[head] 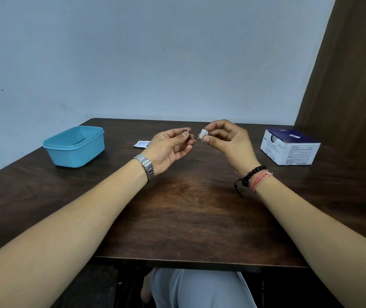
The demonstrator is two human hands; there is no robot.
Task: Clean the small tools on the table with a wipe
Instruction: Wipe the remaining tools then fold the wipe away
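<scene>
Plain pale wall behind, brown curtain (353,63) far right, dark wood desk (177,207) in front. Both hands are raised above the far middle of the desk.

Left hand (168,145): thumb and fingers (185,134) pinch a thin small tool (192,138), reddish-brown, tip pointing right. It looks like a pin or a small bit; too small to tell which. Dark specks show at the fingertips, possibly more small pieces, can't tell.

Right hand (226,141): fingers curled, pinching a small folded white wipe (204,134) between thumb and forefinger. The wipe sits just beside the tool tip, touching or nearly so; can't resolve which.

Rest of the desk:
- blue plastic tub (75,147), far left, open top, inside mostly hidden by its wall
- torn white sachet (141,143), far middle, just left of the left hand, probably the wipe's wrapper
- blue-and-white box (291,147), far right, opening on the left face, looks like the swab supply

Progress, my read: wipe is unpacked and in hand, one tool is in hand, so the wiping step is underway or about to start. No other tools are visible lying on the desk. Can't tell whether cleaned ones are in the tub or uncleaned ones sit in the left palm, so the count done versus left is unknown. Remaining at least: finish this tool, put it down.
</scene>
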